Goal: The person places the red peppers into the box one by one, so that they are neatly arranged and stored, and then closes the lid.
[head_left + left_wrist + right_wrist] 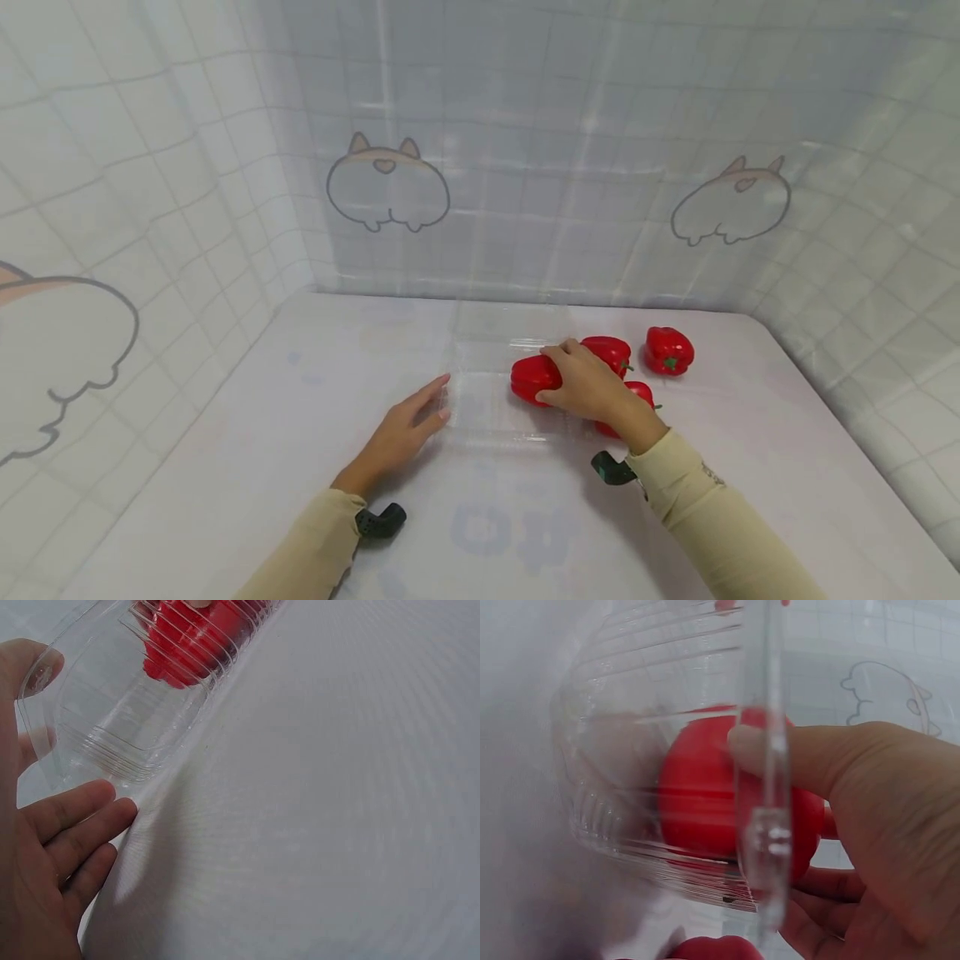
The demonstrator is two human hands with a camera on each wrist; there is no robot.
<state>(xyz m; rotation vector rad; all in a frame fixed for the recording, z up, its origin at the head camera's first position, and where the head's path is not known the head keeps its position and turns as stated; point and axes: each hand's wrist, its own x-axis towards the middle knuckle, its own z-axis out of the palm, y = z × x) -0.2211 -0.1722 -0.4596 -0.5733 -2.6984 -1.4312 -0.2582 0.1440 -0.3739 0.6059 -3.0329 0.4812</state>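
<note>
The place looked like a small makeshift booth, perhaps a recording station, though the kind of room around it could not be told. A pale table (750, 467) with faint bluish printed marks (480, 531) lay inside it, closed in by a glossy, creased far sheet (525, 217), a left sheet (202, 192) and a right sheet (885, 208), all grid-patterned. Cartoon animal outlines (387, 190) decorated the far and left sides, and dark wrist devices (381, 522) suggested recording.

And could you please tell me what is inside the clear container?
Inside the container is one red pepper, gripped by the right hand; the surface right under its grip is covered and cannot be seen.
</note>
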